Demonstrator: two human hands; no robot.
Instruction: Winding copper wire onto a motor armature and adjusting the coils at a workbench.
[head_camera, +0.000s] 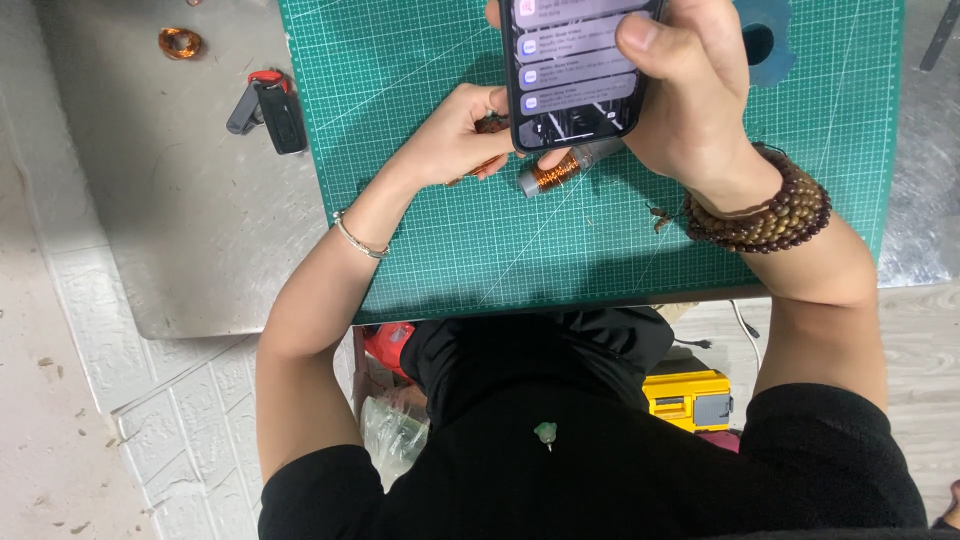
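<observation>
The right hand (690, 90) holds a black phone (572, 65) over the green mat (600, 240), thumb on the screen. The left hand (455, 140) is curled around a small brown part, just beside a grey rod wound with copper wire (555, 172) lying on the mat.

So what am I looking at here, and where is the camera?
There is no machine, only a person's two bare hands, filmed from a camera on their head looking down. The right hand holds a dark phone. The left hand pinches a grey rod wound with copper wire over a green cutting mat. On the metal table beside the mat lie a black key fob and a small copper coil.
</observation>
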